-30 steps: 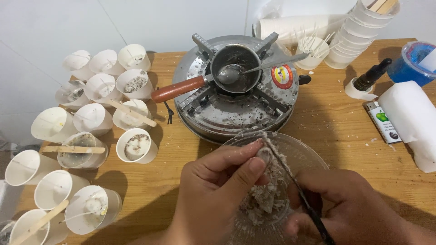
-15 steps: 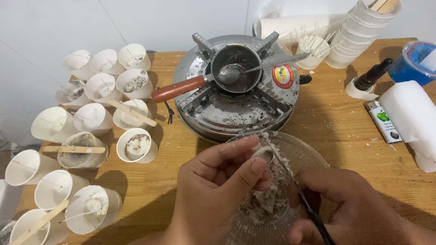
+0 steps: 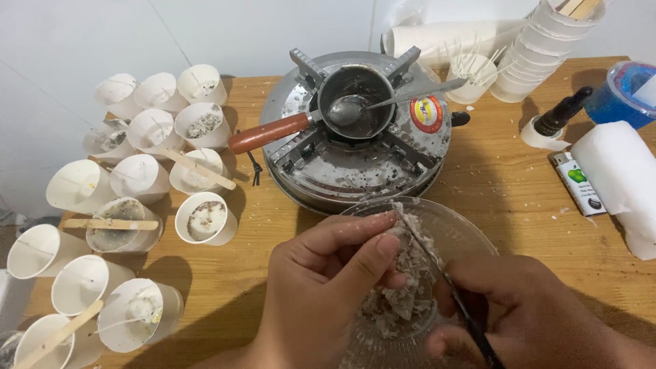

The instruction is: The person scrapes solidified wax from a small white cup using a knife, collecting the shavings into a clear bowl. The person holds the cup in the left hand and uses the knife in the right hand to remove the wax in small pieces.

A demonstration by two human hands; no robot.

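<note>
A clear round glass bowl [image 3: 471, 236] on the wooden desk [image 3: 519, 198] holds crumbly grey-white wax [image 3: 403, 301], pinched in the left hand [image 3: 328, 287] grip, while the right hand [image 3: 526, 314] grip is closed on a thin dark-handled metal blade [image 3: 437, 270] slanting up-left into the lump.

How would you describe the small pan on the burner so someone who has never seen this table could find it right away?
Start at the big round metal burner at the back middle of the wooden table. The small pan sits on its four prongs, dead centre. It is the only thing with a reddish-brown wooden handle, which points left toward the white paper cups, and a spoon rests inside it.
</note>
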